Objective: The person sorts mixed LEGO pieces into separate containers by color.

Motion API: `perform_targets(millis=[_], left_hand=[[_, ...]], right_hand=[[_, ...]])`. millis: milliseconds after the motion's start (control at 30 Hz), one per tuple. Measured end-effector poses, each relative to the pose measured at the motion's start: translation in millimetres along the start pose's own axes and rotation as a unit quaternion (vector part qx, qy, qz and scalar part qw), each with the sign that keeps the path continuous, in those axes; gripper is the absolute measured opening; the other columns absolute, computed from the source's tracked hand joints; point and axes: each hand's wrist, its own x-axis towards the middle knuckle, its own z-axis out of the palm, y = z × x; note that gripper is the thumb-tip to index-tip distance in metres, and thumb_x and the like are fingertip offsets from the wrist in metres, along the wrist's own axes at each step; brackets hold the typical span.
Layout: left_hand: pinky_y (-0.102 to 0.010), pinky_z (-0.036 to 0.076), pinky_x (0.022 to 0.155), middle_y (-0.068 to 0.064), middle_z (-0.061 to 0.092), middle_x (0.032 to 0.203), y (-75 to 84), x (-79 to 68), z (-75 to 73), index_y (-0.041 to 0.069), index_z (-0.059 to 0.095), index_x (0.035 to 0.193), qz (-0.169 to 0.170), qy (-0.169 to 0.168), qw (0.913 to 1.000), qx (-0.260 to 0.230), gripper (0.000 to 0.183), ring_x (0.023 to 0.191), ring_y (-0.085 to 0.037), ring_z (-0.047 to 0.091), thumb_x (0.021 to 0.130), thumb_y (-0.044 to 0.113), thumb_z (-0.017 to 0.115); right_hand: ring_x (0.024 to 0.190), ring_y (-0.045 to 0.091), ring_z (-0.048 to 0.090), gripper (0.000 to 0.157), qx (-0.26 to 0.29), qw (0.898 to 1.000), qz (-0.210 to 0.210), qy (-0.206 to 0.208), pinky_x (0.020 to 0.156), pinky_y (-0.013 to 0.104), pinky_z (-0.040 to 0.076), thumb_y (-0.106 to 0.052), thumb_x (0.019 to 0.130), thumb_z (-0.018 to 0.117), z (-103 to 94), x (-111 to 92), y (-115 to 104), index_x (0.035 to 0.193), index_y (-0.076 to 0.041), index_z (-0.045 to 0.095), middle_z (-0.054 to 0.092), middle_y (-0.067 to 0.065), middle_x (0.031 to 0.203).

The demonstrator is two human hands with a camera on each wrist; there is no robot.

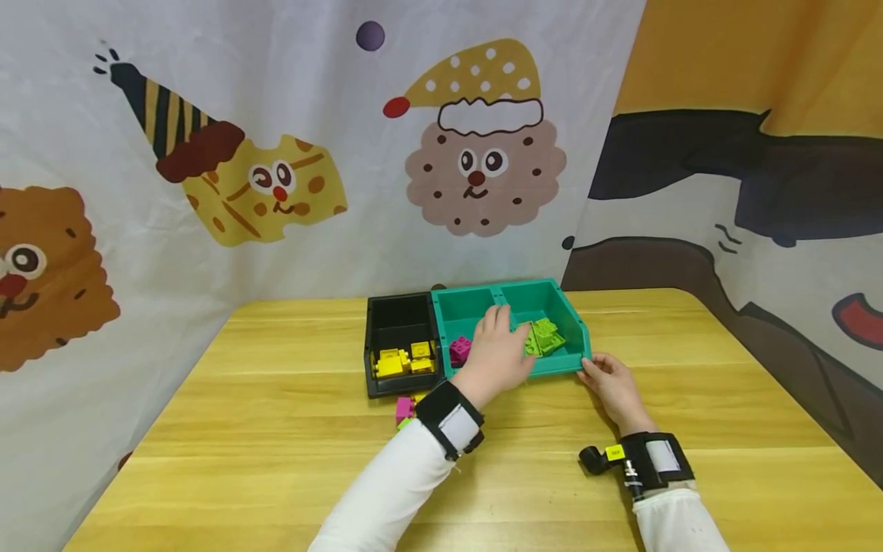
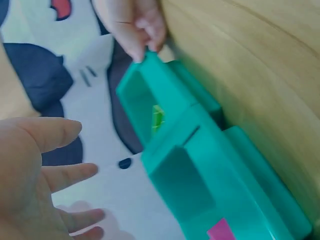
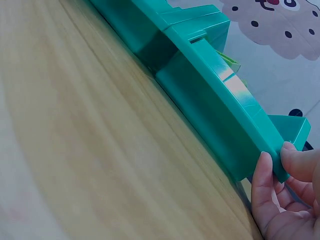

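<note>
A teal two-compartment bin stands on the table, with a magenta brick in its left compartment and lime green bricks in the right one. My left hand hovers over its front middle. In the left wrist view the left hand's fingers are spread, apart from the bin, holding nothing. At the bin's front right corner my right hand pinches the rim between thumb and fingers, which the right wrist view shows closely. The left hand hides part of both compartments in the head view.
A black bin with several yellow bricks adjoins the teal bin's left side. Before it on the table lie a magenta brick and other loose bricks, partly behind the left wrist. A printed curtain hangs behind the table.
</note>
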Motion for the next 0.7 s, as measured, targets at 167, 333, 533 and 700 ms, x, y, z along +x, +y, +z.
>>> perform_targets(millis=[167,333,533,700], left_hand=[[-0.044,0.034,0.107,-0.015,0.044,0.140,-7.9,-27.5,-5.0,0.015,0.060,0.124,0.033,0.022,0.9990,-0.022,0.040,0.132,-0.031,0.033,0.094,0.040,0.056],[-0.040,0.041,0.100,-0.010,0.055,0.130,-13.7,-52.5,-1.4,0.016,0.064,0.120,0.054,0.003,0.9982,-0.027,0.036,0.123,-0.028,0.044,0.093,0.039,0.057],[-0.031,0.048,0.085,-0.003,0.065,0.110,-20.7,-71.5,-4.5,0.014,0.065,0.118,0.072,-0.035,0.9966,-0.017,0.035,0.099,-0.019,0.058,0.092,0.036,0.059],[-0.030,0.050,0.078,-0.003,0.067,0.105,-25.2,-83.4,-11.9,0.012,0.064,0.117,0.065,-0.071,0.9951,-0.022,0.037,0.092,-0.018,0.060,0.089,0.037,0.063]], right_hand=[[0.079,-0.004,0.054,0.031,-0.010,1.000,0.003,0.001,0.076,0.012,0.049,-0.011,0.098,0.049,-0.5,0,0,0.120,0.010,0.041,0.050,-0.006,0.089],[0.079,-0.004,0.054,0.031,-0.007,1.000,0.000,-0.001,0.076,0.012,0.049,-0.011,0.097,0.050,-0.1,-1,0,0.119,0.010,0.042,0.051,-0.006,0.089],[0.079,-0.004,0.054,0.029,-0.006,1.000,0.000,0.001,0.075,0.011,0.049,-0.011,0.097,0.049,-0.4,-1,0,0.117,0.008,0.043,0.050,-0.005,0.090],[0.079,-0.004,0.054,0.028,-0.002,1.000,-0.007,-0.001,0.076,0.012,0.049,-0.010,0.097,0.049,-0.6,-1,0,0.117,0.009,0.042,0.050,-0.006,0.089]])
